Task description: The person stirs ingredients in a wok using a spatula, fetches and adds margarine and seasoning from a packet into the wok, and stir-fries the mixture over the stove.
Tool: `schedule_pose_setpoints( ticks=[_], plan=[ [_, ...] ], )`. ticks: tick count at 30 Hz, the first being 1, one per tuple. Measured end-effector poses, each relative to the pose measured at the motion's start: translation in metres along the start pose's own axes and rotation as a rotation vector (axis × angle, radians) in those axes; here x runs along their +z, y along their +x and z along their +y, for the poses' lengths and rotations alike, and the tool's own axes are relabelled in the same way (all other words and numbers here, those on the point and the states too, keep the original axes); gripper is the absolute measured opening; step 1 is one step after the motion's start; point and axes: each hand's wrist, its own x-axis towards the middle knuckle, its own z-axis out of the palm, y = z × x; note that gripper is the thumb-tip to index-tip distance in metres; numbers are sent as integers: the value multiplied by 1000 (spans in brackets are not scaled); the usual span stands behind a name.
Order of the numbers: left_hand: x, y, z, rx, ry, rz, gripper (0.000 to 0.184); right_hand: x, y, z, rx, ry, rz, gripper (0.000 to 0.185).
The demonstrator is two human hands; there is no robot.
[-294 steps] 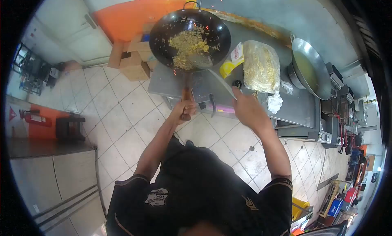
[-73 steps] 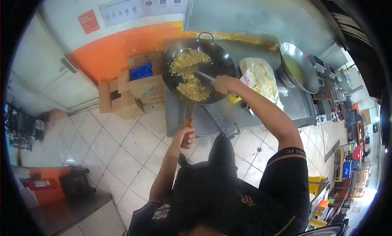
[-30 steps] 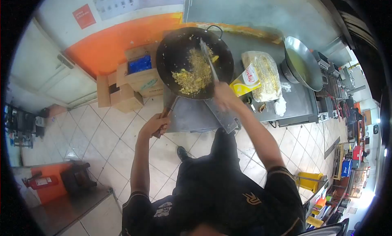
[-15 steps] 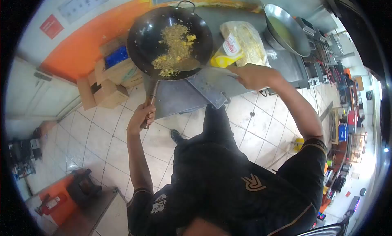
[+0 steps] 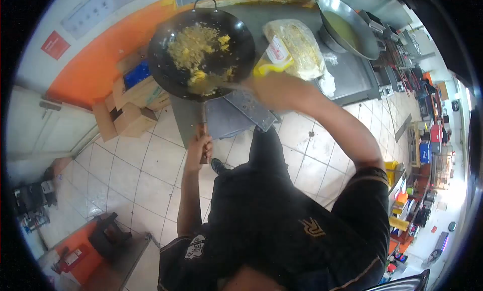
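Observation:
A black wok (image 5: 239, 47) with a loop at its far rim holds fried rice (image 5: 188, 48) with yellow pieces that look like egg. My left hand (image 5: 200, 152) is closed round the wok's long wooden handle (image 5: 203, 121), below the near rim. Blurred by motion, my right hand (image 5: 279, 91) grips a spatula (image 5: 211, 84) whose blade lies among the food at the near side of the wok. Just beyond my right hand is a yellow and white packet (image 5: 274, 57), against a large clear bag (image 5: 300, 47) of pale food.
Further right on the counter (image 5: 347, 82) stands a metal pan (image 5: 344, 31) with yellowish liquid. Cardboard boxes (image 5: 133, 121) sit left of the wok, one holding a blue packet (image 5: 137, 74). A flat metal tray (image 5: 251, 108) lies at the counter's front edge.
My left hand and the wok handle have swung right. My right hand has moved left, bringing the spatula blade leftward in the wok. The rice now lies further left and more spread.

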Motion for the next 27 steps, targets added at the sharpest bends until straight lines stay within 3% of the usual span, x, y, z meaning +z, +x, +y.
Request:
schedule_pose_setpoints(
  ticks=[4, 6, 8, 11, 13, 15, 17, 20, 21, 23, 25, 27],
  plan=[
    [24, 0, -13, 7, -77, 36, 13, -21, -6, -14, 149, -74, -154, 52],
    [32, 1, -13, 8, -94, 53, 13, 15, 46, 1, 201, -147, 55, 45],
    [32, 0, -14, -22, -113, 66, 13, 32, 86, 3, 166, -174, 262, 42],
    [39, -6, -9, -36, -99, 50, 13, 14, 96, -8, 103, 41, 137, 36],
    [36, -6, -11, -42, -108, 45, 12, -14, 57, -5, -215, 28, 84, 35],
    [33, 2, -22, 3, -155, 21, 11, -20, 8, -10, -25, 145, 38, 38],
    [32, 0, -22, -47, -229, -5, 11, -26, -31, -17, 37, 42, -78, 42],
    [30, 1, -23, -91, -389, -81, 12, -8, -14, -23, 191, -85, -68, 45],
    [29, 1, -24, -107, -443, -115, 12, 35, 17, 12, 170, -88, 51, 48],
    [28, -1, -27, -106, -523, -152, 14, 47, 74, 17, 159, -195, 205, 45],
    [29, 2, -25, -141, -625, -194, 14, 26, 102, 6, 222, -38, 181, 41],
    [30, 2, -18, -232, -750, -229, 12, -6, 83, -3, 60, -3, 70, 39]
  ],
)
